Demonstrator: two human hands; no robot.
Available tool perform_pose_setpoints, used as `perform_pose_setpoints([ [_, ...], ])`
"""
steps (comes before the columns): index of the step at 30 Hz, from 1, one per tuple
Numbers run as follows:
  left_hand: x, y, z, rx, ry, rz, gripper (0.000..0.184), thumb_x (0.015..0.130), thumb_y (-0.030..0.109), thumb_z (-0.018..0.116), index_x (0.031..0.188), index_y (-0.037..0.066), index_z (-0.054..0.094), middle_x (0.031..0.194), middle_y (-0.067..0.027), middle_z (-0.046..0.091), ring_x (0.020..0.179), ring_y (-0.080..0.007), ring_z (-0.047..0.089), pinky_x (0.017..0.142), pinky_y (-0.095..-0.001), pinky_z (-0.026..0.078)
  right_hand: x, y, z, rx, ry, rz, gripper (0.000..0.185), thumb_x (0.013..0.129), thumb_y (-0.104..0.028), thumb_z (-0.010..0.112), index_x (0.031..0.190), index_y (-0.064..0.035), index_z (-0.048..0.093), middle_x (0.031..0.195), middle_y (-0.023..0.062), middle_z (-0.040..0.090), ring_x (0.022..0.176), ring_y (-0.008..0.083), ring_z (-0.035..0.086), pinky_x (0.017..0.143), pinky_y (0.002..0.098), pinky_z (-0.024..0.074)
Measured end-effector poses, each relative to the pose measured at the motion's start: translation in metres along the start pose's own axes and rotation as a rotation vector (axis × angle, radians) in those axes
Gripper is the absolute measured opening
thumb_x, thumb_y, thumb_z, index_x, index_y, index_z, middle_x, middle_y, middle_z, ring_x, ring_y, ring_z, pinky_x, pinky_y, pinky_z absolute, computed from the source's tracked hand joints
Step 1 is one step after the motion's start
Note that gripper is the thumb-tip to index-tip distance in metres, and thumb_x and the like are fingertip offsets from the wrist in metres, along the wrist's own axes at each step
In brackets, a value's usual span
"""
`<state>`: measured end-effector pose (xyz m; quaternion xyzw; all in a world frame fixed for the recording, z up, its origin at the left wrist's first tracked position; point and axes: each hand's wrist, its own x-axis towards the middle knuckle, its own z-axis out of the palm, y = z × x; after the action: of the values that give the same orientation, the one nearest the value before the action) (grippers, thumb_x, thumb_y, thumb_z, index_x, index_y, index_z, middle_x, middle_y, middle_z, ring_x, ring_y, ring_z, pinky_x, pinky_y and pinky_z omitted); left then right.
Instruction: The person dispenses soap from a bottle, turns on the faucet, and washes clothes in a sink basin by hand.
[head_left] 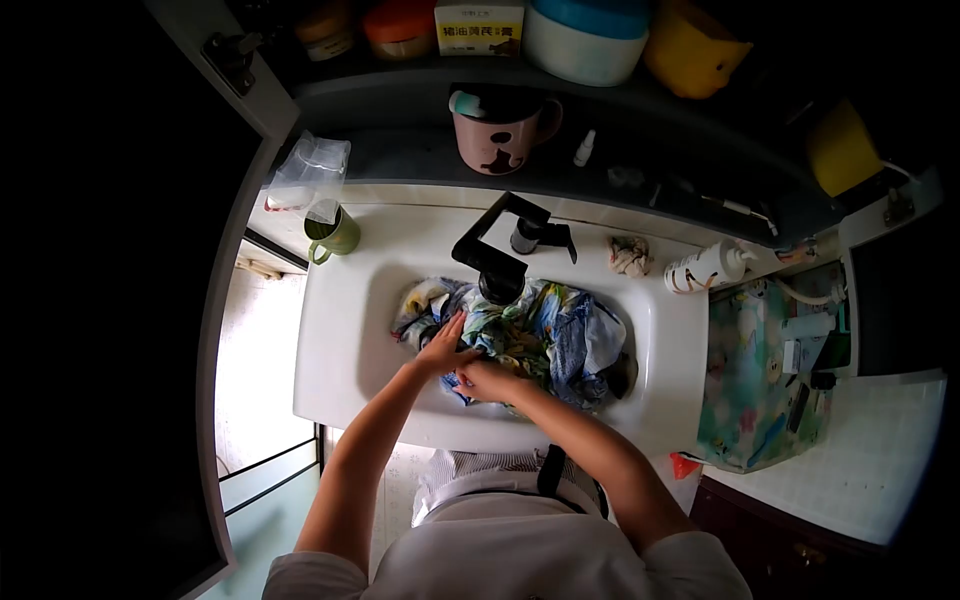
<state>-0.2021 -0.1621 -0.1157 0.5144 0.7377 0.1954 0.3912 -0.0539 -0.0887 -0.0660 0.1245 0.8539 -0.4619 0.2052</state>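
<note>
Kneading the patterned laundry (590, 340) in the sink (378, 345) seems underway: the left hand (441, 351) lies open-fingered on it, the right hand (487, 381) curls, hold unclear. Next likely calls for gathering fabric firmly

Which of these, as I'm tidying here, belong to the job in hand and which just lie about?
In the job:
- left hand, right hand
- patterned fabric
- sink
- black faucet, probably

Apparently lying about:
- green mug
- pink mug
- white pump bottle
</note>
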Motion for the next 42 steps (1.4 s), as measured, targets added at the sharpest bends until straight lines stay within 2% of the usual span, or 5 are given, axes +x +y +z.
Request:
perform_pose_setpoints([
  [6, -0.019, 0.052, 0.025, -0.627, 0.482, 0.158, 0.061, 0.09, 0.025, 0.05, 0.143, 0.007, 0.027, 0.149, -0.0177, 0.022, 0.14, -0.0311, 0.017, 0.112, -0.0387, 0.014, -0.04, -0.009, -0.037, -0.264, 0.812, -0.256, 0.054, 0.077, -0.025, 0.069, 0.118, 0.0003, 0.045, 0.129, 0.0203, 0.043, 0.126, 0.0361, 0.038, 0.102, 0.046, 0.0337],
  [15, 0.04, 0.017, 0.072, -0.016, 0.405, -0.064, 0.063, 0.096, 0.036, 0.037, 0.147, 0.008, 0.014, 0.154, -0.0156, 0.006, 0.142, -0.035, 0.004, 0.112, -0.0495, 0.006, 0.034, 0.086, 0.007, -0.772, 0.463, 0.188, 0.072, 0.086, -0.04, 0.043, 0.144, -0.0016, 0.02, 0.149, 0.0203, 0.02, 0.138, 0.0363, 0.017, 0.112, 0.0549, 0.0032],
  [17, 0.056, -0.006, 0.074, -0.014, 0.388, -0.017, 0.065, 0.094, 0.034, 0.04, 0.147, 0.008, 0.012, 0.153, -0.0161, 0.009, 0.141, -0.0344, 0.007, 0.112, -0.049, 0.007, 0.03, 0.047, -0.037, -0.573, 0.031, 0.353, 0.069, 0.089, -0.029, 0.042, 0.147, -0.0048, 0.013, 0.152, 0.0209, 0.0, 0.141, 0.0388, -0.006, 0.112, 0.0534, -0.002],
  [28, 0.037, 0.007, 0.049, -0.011, 0.246, -0.08, 0.09, 0.085, 0.057, 0.05, 0.147, 0.006, 0.008, 0.152, -0.0196, 0.007, 0.141, -0.0359, 0.009, 0.111, -0.0482, 0.016, 0.012, 0.072, -0.005, -0.47, 0.611, -0.07, 0.094, 0.081, -0.055, 0.054, 0.147, -0.0064, 0.008, 0.15, 0.0242, 0.006, 0.14, 0.0398, 0.002, 0.112, 0.0528, 0.0038],
  [42, -0.008, 0.011, 0.061, 0.475, -0.064, -0.289, 0.113, 0.074, 0.071, 0.052, 0.146, 0.0, 0.002, 0.151, -0.0223, -0.014, 0.141, -0.0344, -0.012, 0.113, -0.0467, -0.002, 0.006, 0.09, 0.04, -0.764, 0.314, 0.208, 0.101, 0.074, -0.069, 0.053, 0.148, -0.0147, 0.01, 0.152, 0.0209, -0.001, 0.14, 0.0408, -0.004, 0.107, 0.0627, -0.0073],
])
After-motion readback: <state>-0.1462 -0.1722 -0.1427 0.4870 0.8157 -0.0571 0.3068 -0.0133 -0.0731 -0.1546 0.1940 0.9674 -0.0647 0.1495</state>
